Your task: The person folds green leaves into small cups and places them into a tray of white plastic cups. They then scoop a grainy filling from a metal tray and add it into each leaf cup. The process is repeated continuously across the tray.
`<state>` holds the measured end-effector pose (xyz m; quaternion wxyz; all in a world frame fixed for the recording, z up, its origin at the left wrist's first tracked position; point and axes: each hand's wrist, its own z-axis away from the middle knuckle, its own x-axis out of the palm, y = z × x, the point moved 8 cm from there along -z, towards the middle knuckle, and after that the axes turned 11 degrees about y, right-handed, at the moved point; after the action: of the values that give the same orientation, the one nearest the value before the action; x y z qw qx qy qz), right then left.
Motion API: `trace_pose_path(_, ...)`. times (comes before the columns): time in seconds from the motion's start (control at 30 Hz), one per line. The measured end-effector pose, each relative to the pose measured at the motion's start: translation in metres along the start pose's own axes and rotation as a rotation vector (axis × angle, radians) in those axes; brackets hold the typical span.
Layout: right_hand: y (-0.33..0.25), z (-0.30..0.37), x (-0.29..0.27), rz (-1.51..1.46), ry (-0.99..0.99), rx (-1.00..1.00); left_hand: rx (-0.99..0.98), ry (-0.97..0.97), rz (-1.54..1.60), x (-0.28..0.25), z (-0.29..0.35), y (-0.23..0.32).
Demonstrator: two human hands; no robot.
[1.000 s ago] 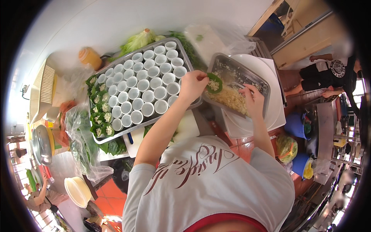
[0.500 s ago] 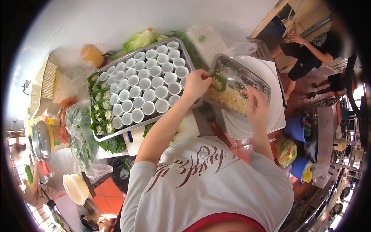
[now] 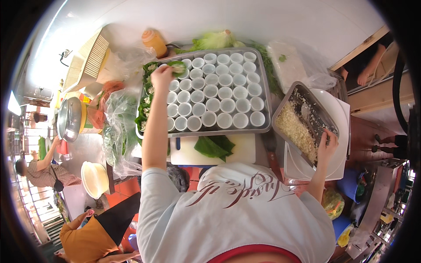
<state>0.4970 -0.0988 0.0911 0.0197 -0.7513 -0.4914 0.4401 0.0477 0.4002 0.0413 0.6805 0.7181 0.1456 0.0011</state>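
Observation:
My left hand (image 3: pixel 161 77) pinches a green leaf (image 3: pixel 177 67) with pale chopped filling on it, above the far left of a large metal tray (image 3: pixel 265 87). Rows of small white cups (image 3: pixel 211 91) stand in this tray. Along its left side run green leaves topped with white filling (image 3: pixel 149 90), partly behind my left forearm. My right hand (image 3: pixel 328 144) is closed at the near right edge of a smaller metal pan (image 3: pixel 280 93). It appears to hold a spoon, mostly hidden by the fingers. Pale chopped filling (image 3: pixel 293 125) lies heaped in the pan's left part.
Between the large tray and my body, a white cutting board (image 3: pixel 184 151) carries loose green leaves (image 3: pixel 214 147). A knife (image 3: pixel 272 151) lies beside it. Lettuce (image 3: pixel 215 40) and an orange-yellow bottle (image 3: pixel 154 42) stand behind the tray. Plastic bags (image 3: pixel 120 114) lie left. Another person (image 3: pixel 87 236) is at lower left.
My left hand has carried the filled leaf from the pan to the large tray's far left. My right hand has moved to the pan's near right edge. The view has turned left.

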Motion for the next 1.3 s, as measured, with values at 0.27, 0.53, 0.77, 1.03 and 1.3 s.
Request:
trace_pose_path(0.27,-0.038,-0.017,0.005,0.009,-0.054,-0.074,0.307,0.277,-0.584,-0.033,-0.076,-0.008)
trace_pose_path(0.53,-0.060,-0.012,0.001,0.011,-0.088,-0.144,0.568,0.103,-1.046,0.008,-0.054,-0.007)
trace_pose_path(0.77,-0.076,-0.013,0.003,-0.096,-0.114,-0.102,0.852,0.081,-0.556,-0.014,0.040,0.079)
trace_pose_path(1.03,-0.123,-0.012,0.017,-0.267,-0.191,-0.176,0.928,-0.498,-0.378,-0.034,0.277,0.084)
trace_pose_path(1.3,-0.174,0.009,0.036,-0.509,-0.339,-0.189,0.292,-0.164,-0.389,-0.073,0.292,-0.008)
